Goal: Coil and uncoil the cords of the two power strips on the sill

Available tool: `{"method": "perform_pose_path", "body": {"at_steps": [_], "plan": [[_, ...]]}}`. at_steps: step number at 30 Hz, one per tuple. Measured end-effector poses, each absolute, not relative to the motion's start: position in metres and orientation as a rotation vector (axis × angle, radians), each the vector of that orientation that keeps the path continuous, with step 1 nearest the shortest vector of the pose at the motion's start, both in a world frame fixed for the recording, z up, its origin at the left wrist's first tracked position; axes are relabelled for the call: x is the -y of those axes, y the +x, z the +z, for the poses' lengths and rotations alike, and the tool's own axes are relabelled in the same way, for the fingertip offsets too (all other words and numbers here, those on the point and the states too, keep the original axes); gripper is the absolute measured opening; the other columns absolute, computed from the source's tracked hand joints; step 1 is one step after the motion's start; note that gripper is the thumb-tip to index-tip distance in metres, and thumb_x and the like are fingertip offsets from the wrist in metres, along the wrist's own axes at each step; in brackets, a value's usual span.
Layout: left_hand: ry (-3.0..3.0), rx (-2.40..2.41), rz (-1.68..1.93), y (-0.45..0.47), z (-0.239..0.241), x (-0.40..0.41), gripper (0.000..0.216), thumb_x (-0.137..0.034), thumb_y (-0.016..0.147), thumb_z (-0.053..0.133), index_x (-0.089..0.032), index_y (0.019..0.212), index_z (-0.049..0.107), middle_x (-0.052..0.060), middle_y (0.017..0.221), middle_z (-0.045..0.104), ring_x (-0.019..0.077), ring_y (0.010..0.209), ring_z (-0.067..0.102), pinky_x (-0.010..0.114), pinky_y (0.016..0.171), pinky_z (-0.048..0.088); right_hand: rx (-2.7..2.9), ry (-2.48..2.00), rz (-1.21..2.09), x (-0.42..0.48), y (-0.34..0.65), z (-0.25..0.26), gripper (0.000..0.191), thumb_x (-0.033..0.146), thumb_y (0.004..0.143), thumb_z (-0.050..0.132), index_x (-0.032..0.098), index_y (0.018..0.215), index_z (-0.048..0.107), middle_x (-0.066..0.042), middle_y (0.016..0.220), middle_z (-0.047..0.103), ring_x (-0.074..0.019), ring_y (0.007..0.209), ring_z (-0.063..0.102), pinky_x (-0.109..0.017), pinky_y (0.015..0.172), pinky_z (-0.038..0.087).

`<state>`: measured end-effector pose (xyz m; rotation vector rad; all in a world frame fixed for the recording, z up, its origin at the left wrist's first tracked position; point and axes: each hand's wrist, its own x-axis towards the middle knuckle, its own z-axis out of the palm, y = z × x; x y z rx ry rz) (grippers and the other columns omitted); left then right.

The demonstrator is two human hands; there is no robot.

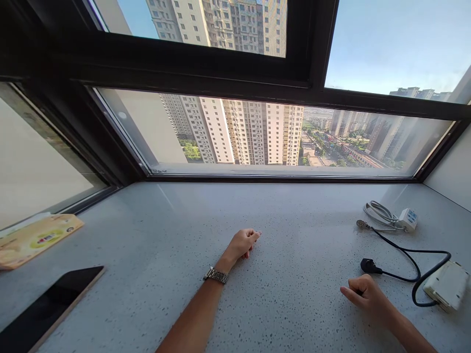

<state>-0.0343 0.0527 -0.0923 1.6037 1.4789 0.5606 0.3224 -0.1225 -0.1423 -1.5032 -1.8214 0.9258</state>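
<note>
My left hand (243,243) rests on the speckled white sill (287,274) near the middle. Its fingers are curled in, and I see nothing held; a metal wristwatch (216,275) circles that wrist. Farther right, my right hand (368,296) makes a loose fist with the thumb along the front, and nothing shows in it. Just beyond it lies a black plug (371,266), apart from the fingers. Its black cord (415,251) loops over to a white box (447,285) at the right. Behind that sits a small white power strip (407,219) with a coiled grey cable (380,212).
At the left, a dark-screened tablet or phone (51,309) lies flat on the sill. A yellow tissue pack (40,240) is by the left window. Dark window frames (279,179) border the back, with tall buildings (239,130) outside. A white wall (451,169) stands at the right.
</note>
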Motion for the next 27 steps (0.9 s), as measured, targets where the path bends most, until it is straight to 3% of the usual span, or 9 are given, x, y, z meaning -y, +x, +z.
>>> {"method": "perform_pose_path", "body": {"at_steps": [27], "plan": [[1.603,-1.489,0.562,-0.033,-0.091,-0.0516,0.048,-0.067,0.073,0.052,-0.02,0.067,0.047,-0.004,0.049,0.048,0.0095,0.033,0.044,0.021,0.035,0.029,1.831,-1.519,0.895,0.1234,0.32,-0.1383,0.056,0.056,0.089,0.047,0.022,0.057,0.016,0.006,0.052,0.015,-0.007,0.048,0.011,-0.026,0.045,0.013]]}}
